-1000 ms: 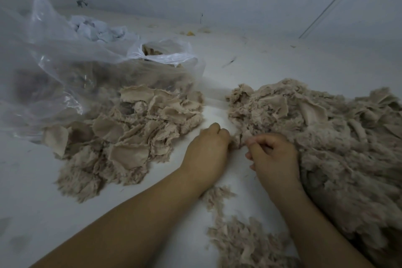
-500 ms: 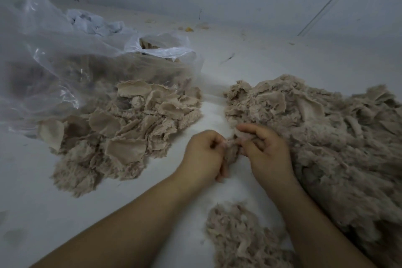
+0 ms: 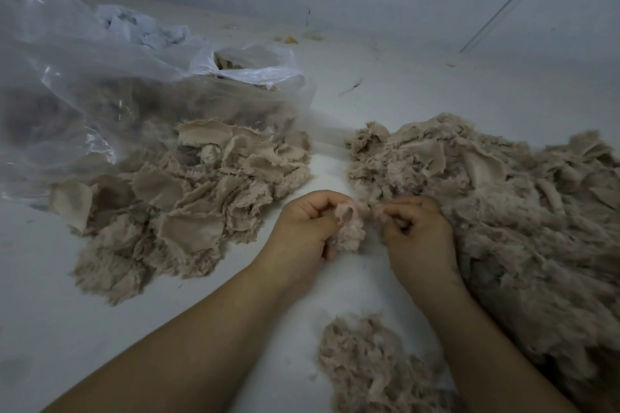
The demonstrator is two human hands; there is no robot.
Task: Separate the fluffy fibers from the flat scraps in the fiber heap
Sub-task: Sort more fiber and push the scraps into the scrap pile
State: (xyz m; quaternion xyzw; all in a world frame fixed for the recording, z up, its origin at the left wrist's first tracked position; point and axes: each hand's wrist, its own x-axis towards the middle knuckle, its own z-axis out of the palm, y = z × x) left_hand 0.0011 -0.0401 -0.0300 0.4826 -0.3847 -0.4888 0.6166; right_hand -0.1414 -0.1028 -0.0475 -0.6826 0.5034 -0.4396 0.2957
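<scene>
Beige fluffy tuft (image 3: 349, 233) gripped in left hand (image 3: 307, 228); right hand (image 3: 416, 231) pinches fibers at edge of fiber heap (image 3: 503, 211). Flat scraps pile (image 3: 188, 204) left, beside plastic bag (image 3: 100, 84); fluff pile (image 3: 369, 365) near.

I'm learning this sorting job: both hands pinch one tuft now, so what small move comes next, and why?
Probably pull the hands apart: the left hand grips a fluffy tuft, and the right hand pinches a wisp beside it.
</scene>
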